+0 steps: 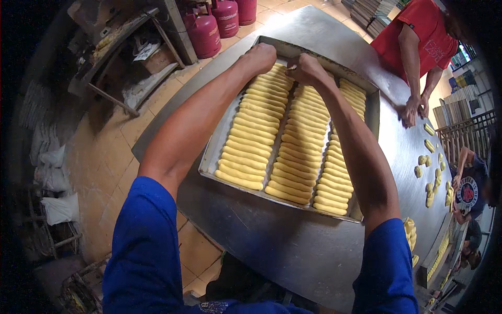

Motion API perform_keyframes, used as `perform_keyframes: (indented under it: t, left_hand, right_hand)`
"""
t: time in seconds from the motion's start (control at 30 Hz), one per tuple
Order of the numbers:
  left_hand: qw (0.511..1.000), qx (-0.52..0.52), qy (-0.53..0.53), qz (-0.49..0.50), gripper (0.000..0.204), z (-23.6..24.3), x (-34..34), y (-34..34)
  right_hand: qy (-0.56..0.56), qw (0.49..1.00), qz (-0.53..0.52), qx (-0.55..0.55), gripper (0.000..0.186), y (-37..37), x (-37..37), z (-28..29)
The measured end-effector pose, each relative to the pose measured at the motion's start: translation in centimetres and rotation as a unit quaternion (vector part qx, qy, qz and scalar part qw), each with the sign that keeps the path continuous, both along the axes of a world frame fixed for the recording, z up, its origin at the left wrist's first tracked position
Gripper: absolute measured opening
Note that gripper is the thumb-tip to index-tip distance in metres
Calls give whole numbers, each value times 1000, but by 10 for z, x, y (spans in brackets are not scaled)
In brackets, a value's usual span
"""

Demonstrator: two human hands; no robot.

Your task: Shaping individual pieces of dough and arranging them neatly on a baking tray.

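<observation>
A large rectangular metal baking tray [238, 184] lies in front of me, holding three long rows of yellow dough sticks [251, 123] packed side by side. Both my arms reach over it to its far end. My left hand [261, 57] is curled closed near the far left corner, above the end of the left row. Close to its right, my right hand [307, 69] is also closed, over the far end of the middle row. Whatever the fingers of either hand hold is hidden behind the knuckles. My right forearm covers part of the right row.
The tray rests on a steel table [246, 235]. Loose dough pieces [429, 159] lie toward its right side, where a person in red [418, 42] works with both hands. Another person [470, 183] stands farther right. Pink gas cylinders [204, 34] stand beyond the table.
</observation>
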State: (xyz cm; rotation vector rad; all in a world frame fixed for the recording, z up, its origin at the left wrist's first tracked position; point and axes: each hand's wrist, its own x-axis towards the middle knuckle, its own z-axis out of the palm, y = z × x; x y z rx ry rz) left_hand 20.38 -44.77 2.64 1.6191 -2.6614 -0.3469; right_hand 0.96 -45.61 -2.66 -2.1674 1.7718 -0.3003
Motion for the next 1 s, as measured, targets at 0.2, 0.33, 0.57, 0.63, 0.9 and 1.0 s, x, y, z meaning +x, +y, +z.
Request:
perform_keyframes:
  t: [0.2, 0.33, 0.57, 0.63, 0.9, 1.0]
  left_hand:
    - [999, 11, 35, -23, 27, 4, 16, 16]
    - [975, 21, -142, -171, 53, -19, 25, 5]
    - [943, 171, 275, 80, 88, -42, 42, 5]
    - [846, 284, 415, 180, 88, -28, 23, 5]
    - [771, 344, 513, 156, 106, -9, 12, 57]
    - [956, 99, 256, 107, 89, -31, 8, 50]
  right_hand:
    - [114, 989, 13, -95, 42, 60, 7, 11]
    - [220, 969, 93, -55, 64, 80, -3, 3]
    - [173, 979, 84, -66, 59, 124, 27, 3]
    - [149, 985, 57, -69, 59, 125, 18, 5]
    - [102, 988, 68, -97, 57, 188, 17, 11]
    - [100, 979, 95, -148, 52, 247, 27, 32]
